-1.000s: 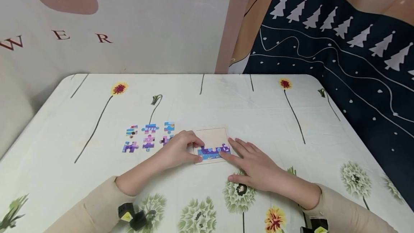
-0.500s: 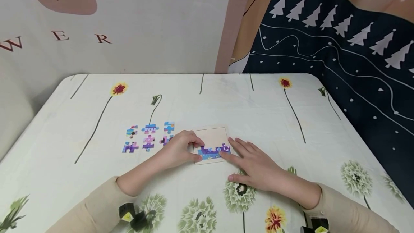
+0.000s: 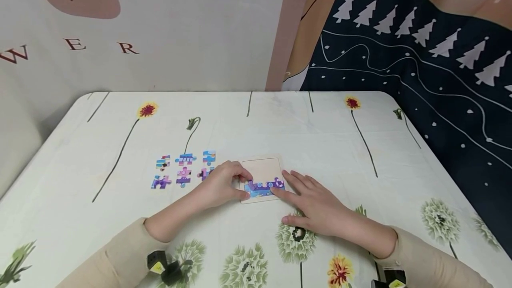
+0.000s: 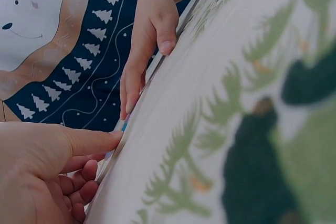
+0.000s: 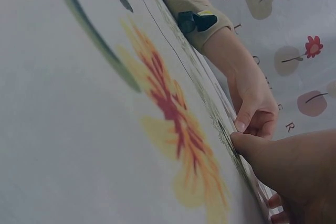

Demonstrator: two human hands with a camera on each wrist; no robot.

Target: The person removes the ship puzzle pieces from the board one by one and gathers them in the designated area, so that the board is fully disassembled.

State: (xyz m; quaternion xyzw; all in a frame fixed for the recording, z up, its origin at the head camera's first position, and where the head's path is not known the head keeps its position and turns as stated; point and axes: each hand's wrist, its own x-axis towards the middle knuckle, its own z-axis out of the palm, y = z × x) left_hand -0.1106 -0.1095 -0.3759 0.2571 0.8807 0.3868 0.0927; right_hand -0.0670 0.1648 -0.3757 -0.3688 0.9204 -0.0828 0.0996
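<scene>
Left of centre in the frame, you had six loose puzzle pieces [image 3: 183, 175] in two rows. Nearer the middle, your left hand [image 3: 219, 186] seemed to pinch the end piece [image 3: 251, 185] of the joined strip [image 3: 262, 191], low on the board [image 3: 261, 168]. Just right, your right hand [image 3: 322, 208] lay spread, a fingertip on the strip. Only the end piece appeared slightly shifted from moments earlier, suggesting its fit was still being adjusted.
</scene>
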